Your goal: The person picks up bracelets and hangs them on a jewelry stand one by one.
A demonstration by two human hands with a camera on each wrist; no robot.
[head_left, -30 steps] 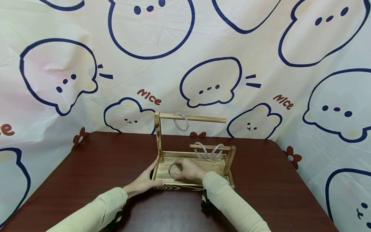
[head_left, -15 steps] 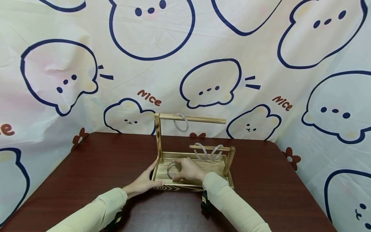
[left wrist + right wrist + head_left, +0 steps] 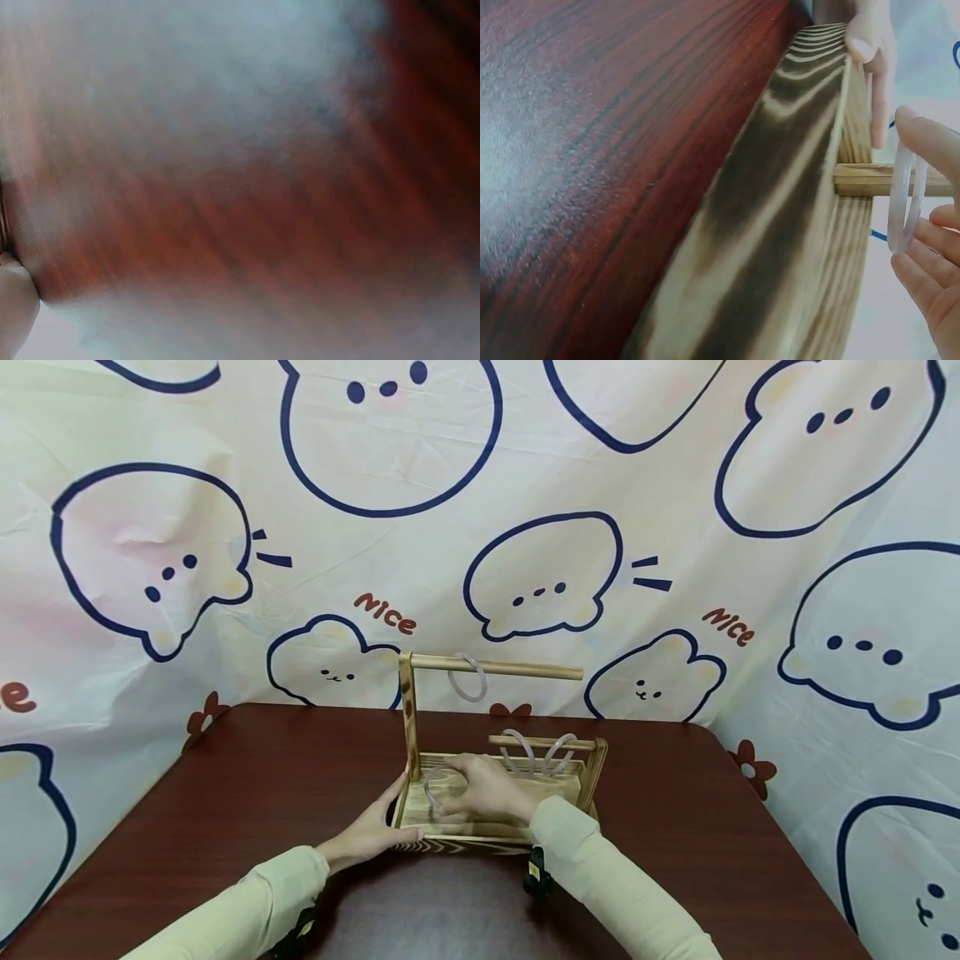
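A wooden jewelry stand (image 3: 480, 841) with a shallow tray base, a tall left post and a shorter right post stands on the table. At the tray's left end, my left hand (image 3: 367, 835) grips the side, thumb at the front corner. Over the tray, my right hand (image 3: 491, 791) pinches a pale translucent bangle (image 3: 900, 199) between thumb and fingertips, held on edge. One similar bangle (image 3: 481, 686) hangs from the upper rod (image 3: 532, 670). Two more bangles (image 3: 556, 763) hang on the short lower rod. The left wrist view shows mostly blurred table and part of a finger or thumb.
The dark red-brown table (image 3: 300, 760) extends around the stand. Behind it hangs a pale cloth (image 3: 420, 560) printed with cartoon outlines. Both rods have a free end: the upper one points right, the lower one left.
My right hand has lifted slightly with the bangle, which has shifted a little left and turned more edge-on. My left hand stays in place on the stand.
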